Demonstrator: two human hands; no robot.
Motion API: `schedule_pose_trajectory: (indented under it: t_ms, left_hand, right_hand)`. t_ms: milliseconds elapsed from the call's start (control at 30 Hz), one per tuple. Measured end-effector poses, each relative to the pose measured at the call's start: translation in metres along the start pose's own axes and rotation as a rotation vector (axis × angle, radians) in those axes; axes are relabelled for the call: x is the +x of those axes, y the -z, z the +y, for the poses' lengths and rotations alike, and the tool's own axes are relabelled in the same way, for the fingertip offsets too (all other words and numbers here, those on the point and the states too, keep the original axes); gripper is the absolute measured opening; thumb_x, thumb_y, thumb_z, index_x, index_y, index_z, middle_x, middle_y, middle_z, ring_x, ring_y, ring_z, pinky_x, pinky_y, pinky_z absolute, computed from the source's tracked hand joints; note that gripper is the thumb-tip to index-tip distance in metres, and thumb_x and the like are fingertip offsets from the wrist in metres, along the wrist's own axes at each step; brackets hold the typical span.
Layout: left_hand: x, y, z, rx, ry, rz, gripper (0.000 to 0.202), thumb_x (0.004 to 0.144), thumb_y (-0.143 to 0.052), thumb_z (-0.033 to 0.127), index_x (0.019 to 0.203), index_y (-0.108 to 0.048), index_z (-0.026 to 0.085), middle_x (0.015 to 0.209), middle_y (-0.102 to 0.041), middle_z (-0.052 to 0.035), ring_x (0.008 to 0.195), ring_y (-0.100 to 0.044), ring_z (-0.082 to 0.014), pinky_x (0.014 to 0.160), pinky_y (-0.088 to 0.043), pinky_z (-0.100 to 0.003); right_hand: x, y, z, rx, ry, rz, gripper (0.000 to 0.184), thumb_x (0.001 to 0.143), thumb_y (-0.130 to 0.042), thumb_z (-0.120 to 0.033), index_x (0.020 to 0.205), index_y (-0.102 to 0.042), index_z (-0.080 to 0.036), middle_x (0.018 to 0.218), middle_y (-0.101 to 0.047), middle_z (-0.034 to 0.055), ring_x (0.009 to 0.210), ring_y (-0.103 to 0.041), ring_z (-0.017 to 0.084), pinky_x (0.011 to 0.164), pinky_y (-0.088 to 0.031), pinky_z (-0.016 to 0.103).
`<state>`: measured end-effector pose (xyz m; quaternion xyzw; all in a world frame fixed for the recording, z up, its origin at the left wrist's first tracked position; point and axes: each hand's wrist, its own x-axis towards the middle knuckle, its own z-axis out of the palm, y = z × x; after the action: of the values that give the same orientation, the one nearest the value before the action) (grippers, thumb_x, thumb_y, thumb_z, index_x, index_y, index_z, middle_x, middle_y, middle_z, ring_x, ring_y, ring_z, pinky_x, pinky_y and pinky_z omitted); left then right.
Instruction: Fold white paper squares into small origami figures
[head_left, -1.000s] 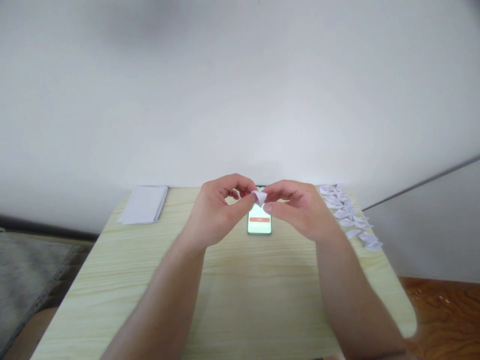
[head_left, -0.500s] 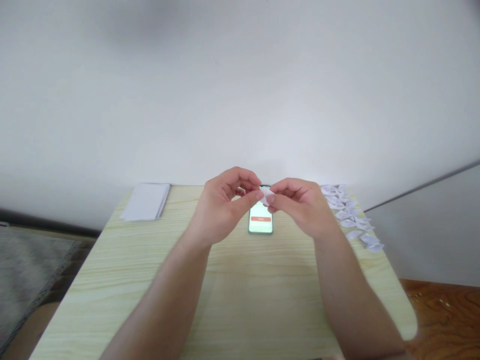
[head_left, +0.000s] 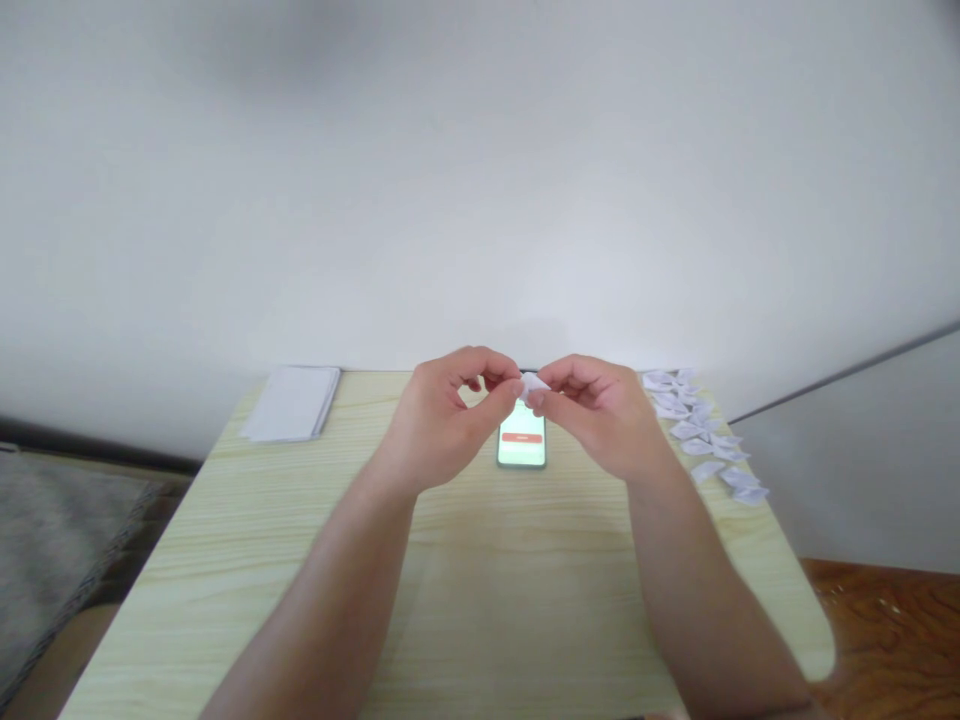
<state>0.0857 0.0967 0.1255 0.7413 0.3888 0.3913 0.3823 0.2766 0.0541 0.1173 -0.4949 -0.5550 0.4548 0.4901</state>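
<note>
A small folded piece of white paper (head_left: 533, 383) is pinched between my two hands, above the far part of the table. My left hand (head_left: 457, 415) is closed, its thumb and fingertips on the paper's left end. From the other side my right hand (head_left: 596, 412) grips it between thumb and index finger. Fingers cover part of the paper, so its full shape is hidden. Below the hands lies a phone (head_left: 522, 452) with a lit screen and a red bar; its upper part is partly covered.
A stack of white paper sheets (head_left: 292, 403) lies at the table's far left. Several small folded white papers (head_left: 694, 430) lie along the right edge. The light wooden table (head_left: 510, 590) meets a white wall (head_left: 480, 200) at the back.
My left hand's fingers have come down a little and closed nearer the paper. More of the folded paper shows between the hands. My right hand has barely moved.
</note>
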Motion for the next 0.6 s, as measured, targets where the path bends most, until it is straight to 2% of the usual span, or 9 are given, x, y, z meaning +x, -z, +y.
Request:
schedule_pose_trajectory:
  t_ms: [300, 433, 600]
  left_hand:
    - [-0.001, 0.0005, -0.001, 0.085, -0.063, 0.015, 0.007, 0.09, -0.066, 0.025, 0.089, -0.073, 0.022, 0.087, -0.071, -0.0013, 0.085, -0.062, -0.0173, 0.072, -0.046, -0.031]
    - [-0.001, 0.0006, -0.003, 0.17, -0.162, -0.003, 0.009, 0.09, -0.066, 0.022, 0.083, -0.072, 0.023, 0.084, -0.07, -0.0023, 0.086, -0.061, -0.0194, 0.076, -0.047, -0.034]
    - [-0.0007, 0.0008, -0.0056, 0.312, -0.234, -0.05, 0.012, 0.089, -0.064, 0.019, 0.085, -0.074, 0.023, 0.085, -0.071, -0.0032, 0.087, -0.06, -0.0211, 0.076, -0.045, -0.035]
  right_hand:
    - [-0.0009, -0.0021, -0.0022, -0.192, 0.061, 0.019, 0.016, 0.089, -0.074, -0.039, 0.091, -0.074, -0.024, 0.086, -0.076, 0.0014, 0.075, -0.068, 0.017, 0.067, -0.053, 0.029]
    - [-0.0009, -0.0024, -0.001, -0.249, 0.089, 0.023, 0.011, 0.09, -0.072, -0.035, 0.092, -0.075, -0.025, 0.091, -0.078, 0.0017, 0.081, -0.071, 0.019, 0.073, -0.055, 0.033]
    - [0.0, -0.0039, 0.0014, -0.353, 0.129, 0.042, 0.006, 0.087, -0.069, -0.025, 0.087, -0.075, -0.025, 0.086, -0.077, 0.0004, 0.079, -0.07, 0.019, 0.072, -0.053, 0.033]
